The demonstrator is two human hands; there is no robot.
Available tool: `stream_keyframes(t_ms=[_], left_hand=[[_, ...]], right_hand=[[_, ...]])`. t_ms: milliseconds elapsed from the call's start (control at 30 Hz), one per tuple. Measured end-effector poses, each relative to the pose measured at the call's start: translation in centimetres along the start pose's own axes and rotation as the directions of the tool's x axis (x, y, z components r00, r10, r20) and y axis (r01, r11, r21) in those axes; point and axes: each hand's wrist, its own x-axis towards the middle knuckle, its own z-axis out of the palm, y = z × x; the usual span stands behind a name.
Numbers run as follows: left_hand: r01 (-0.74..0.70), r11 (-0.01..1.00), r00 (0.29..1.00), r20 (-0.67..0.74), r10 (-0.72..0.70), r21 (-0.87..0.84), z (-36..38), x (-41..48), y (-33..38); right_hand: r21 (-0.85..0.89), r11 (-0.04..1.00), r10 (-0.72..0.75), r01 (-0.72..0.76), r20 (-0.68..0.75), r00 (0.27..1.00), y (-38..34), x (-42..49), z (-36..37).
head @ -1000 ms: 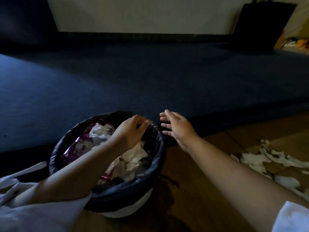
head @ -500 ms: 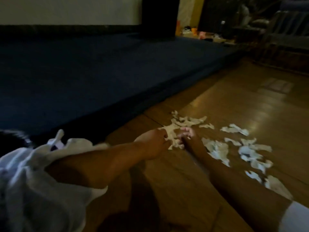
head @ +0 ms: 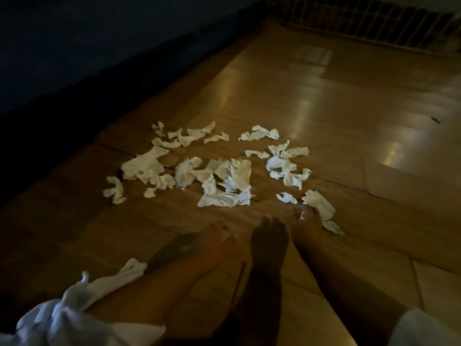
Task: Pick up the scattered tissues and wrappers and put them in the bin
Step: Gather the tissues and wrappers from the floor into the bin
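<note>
Wooden floor (head: 324, 96) fills my view now, bin gone; left hand (head: 214, 242) and right hand (head: 305, 227) reach the near tissues (head: 224, 178), fingers (head: 296, 211) too blurred to tell if gripping. Plenty remain.

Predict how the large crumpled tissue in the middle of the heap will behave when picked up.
The tissue is thin and creased, so it will probably flop and sag. Its folds stand puffed up, so it is likely very light. Torn scraps nearby suggest it rips easily.
</note>
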Motion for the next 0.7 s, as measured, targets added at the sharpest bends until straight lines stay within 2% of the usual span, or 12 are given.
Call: stream_keyframes(t_ms=[100,200,267,300,333,400,467,567,600,700], left_hand=[[-0.036,0.999,0.999,0.004,0.036,0.019,1.6,2.9,0.1],[-0.042,0.999,0.998,-0.043,0.041,-0.021,2.9,6.6,-0.1],[-0.036,0.999,0.994,-0.107,0.033,-0.02,3.4,8.8,-0.4],[-0.054,0.998,0.981,-0.189,0.051,-0.012,3.6,9.9,-0.4],[-0.061,0.998,0.958,-0.281,0.059,0.0,3.4,10.7,-0.2],[-0.034,0.999,0.904,-0.426,0.034,0.01,2.6,12.3,0.7],[0.005,1.0,0.893,-0.45,0.003,0.015,1.7,14.5,1.7],[0.078,0.986,0.942,-0.335,-0.025,0.146,0.8,17.8,3.0],[0.1,0.979,0.959,-0.278,-0.047,0.178,0.9,18.5,3.2],[0.08,0.97,0.993,-0.1,-0.058,0.229,2.6,18.6,3.3]], right_hand=[[-0.051,0.979,0.195,-0.195,-0.003,0.981,3.1,3.9,-1.4],[-0.188,0.939,0.281,-0.289,-0.066,0.957,5.2,7.6,-1.9],[-0.175,0.918,0.352,-0.357,-0.059,0.934,5.2,8.8,-1.4],[-0.17,0.908,0.384,-0.382,-0.021,0.923,5.1,9.1,-0.7],[-0.203,0.911,0.372,-0.359,0.032,0.928,4.8,9.1,0.2],[-0.269,0.941,0.251,-0.204,0.155,0.955,3.7,8.6,1.8],[-0.297,0.955,0.056,0.025,0.26,0.964,2.9,7.5,3.0],[-0.354,0.899,-0.17,0.258,0.263,0.95,3.6,6.2,4.1],[-0.352,0.89,-0.214,0.289,0.236,0.948,4.0,6.0,4.3],[-0.278,0.926,-0.189,0.256,0.243,0.951,4.1,6.4,4.3]])
